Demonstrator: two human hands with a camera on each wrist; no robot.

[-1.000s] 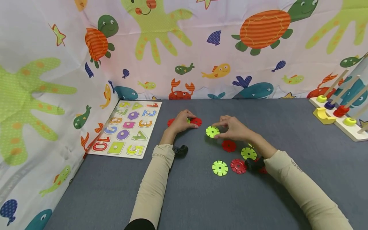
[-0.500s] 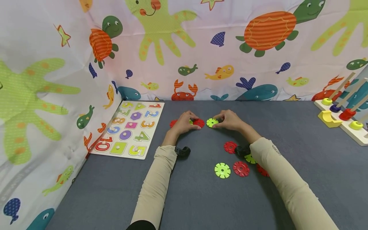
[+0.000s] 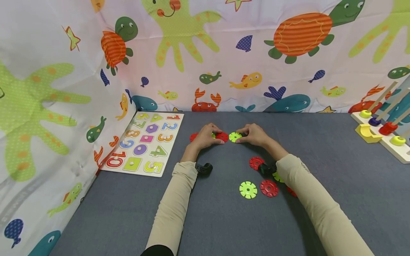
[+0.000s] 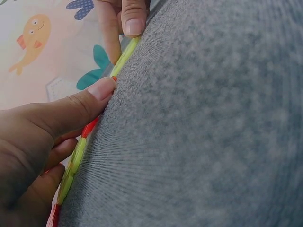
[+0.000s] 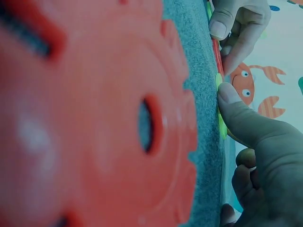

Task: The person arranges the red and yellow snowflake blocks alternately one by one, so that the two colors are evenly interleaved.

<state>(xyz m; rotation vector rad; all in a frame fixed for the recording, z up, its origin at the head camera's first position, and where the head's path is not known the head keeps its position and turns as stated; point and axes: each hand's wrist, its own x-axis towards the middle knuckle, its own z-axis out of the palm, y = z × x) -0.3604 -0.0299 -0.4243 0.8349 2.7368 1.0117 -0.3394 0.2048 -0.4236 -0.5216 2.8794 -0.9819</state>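
My left hand (image 3: 203, 138) pinches a red notched disc (image 3: 223, 137) between thumb and fingers. This disc lies in a row with a green notched disc (image 3: 213, 135), mostly covered by that hand, and another red disc (image 3: 193, 137). At the row's right end my right hand (image 3: 254, 136) holds a bright green notched disc (image 3: 234, 137) by its right side. In the left wrist view, that green disc (image 4: 125, 56) stands edge-on, its end right at the red disc under my left thumb. The right wrist view shows the green edge (image 5: 219, 113) meeting the red one too.
Nearer me lie loose discs: a green one (image 3: 248, 190), a red one (image 3: 269, 188), another red (image 3: 256, 163), and others partly under my right sleeve. A number puzzle board (image 3: 153, 143) lies at left, a peg stacker (image 3: 397, 153) at right. A patterned cloth hangs behind.
My right hand has carried the green disc away from me and slightly left, up to the red disc's right side. The left hand keeps its place on the row.
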